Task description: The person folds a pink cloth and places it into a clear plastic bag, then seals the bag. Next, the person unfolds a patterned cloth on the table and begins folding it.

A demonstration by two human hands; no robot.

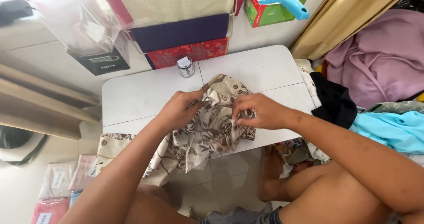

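**Both hands bunch a floral cloth on a small white table**

A cream cloth printed with brown flowers (207, 131) lies across the middle of a white folding table (141, 96), seen from above. Its long axis runs from about 1 o'clock to 7 o'clock: the upper end reaches toward the centre seam of the table, while the lower end spills over the near edge and hangs down toward the floor at 7 o'clock. A further strip of the same print shows at the table's near-left corner.

The left hand (179, 111) sits at 9 o'clock of the bunched part, fingers curled and pinching a fold of the cloth at its upper-left side. The right hand (258, 111) sits at 3 o'clock, fingertips closed on a small gather of the fabric near its right edge. The two hands are near each other, with the raised, crumpled cloth between them.

At 12 o'clock of the cloth, touching the table's far edge, stands a small glass jar with a dark lid (186, 66). Beyond it, stacked flat boxes of folded fabric (185, 32) in cream, purple and red lean against the wall. At 1 o'clock a green and red box with a blue handle (276, 5) sticks out. At 3 o'clock, just off the table, lie a black garment (333, 102), a light blue cloth (393, 129) and a mauve cloth (384, 56). At 8 o'clock, on the floor, rest packaged fabrics in clear bags (57, 184).
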